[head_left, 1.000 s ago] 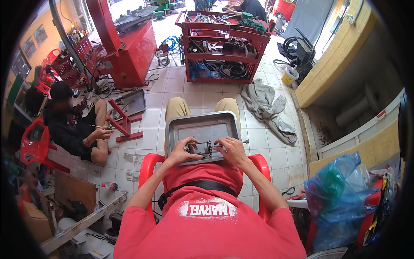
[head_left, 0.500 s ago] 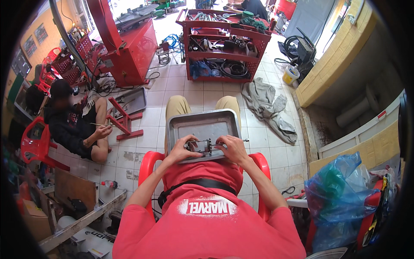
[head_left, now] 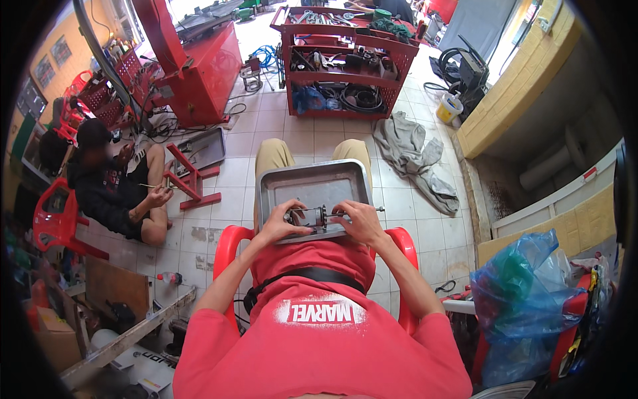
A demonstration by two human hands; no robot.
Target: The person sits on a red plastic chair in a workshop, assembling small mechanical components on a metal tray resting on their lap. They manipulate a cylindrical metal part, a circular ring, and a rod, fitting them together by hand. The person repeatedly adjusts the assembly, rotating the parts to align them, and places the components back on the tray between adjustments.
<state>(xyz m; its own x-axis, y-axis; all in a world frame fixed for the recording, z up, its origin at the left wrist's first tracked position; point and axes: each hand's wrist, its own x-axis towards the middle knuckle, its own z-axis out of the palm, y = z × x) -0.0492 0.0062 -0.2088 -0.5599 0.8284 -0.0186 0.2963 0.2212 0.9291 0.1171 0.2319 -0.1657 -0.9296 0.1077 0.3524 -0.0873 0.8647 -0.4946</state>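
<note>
A metal tray (head_left: 266,183) rests on my lap. Over its near half I hold a cylindrical metal machine part (head_left: 310,217) lying sideways, with a dark toothed collar at its right end. My left hand (head_left: 282,223) is wrapped round the part's left end, thumb along the near side. My right hand (head_left: 359,220) pinches the thin shaft that runs out to the right of the collar. The shaft's tip (head_left: 380,209) shows past my right knuckles. My fingers hide some of the part and of the shaft.
Ahead stands a red tool cart (head_left: 345,96) loaded with tools. A grey cloth (head_left: 415,156) lies on the tiles at right. On the left a person (head_left: 116,179) sits by a red stand (head_left: 193,179). A blue plastic bag (head_left: 522,292) is near my right elbow.
The whole view has shifted slightly. My right hand's fingers have moved a little on the shaft; both hands keep their hold over the tray.
</note>
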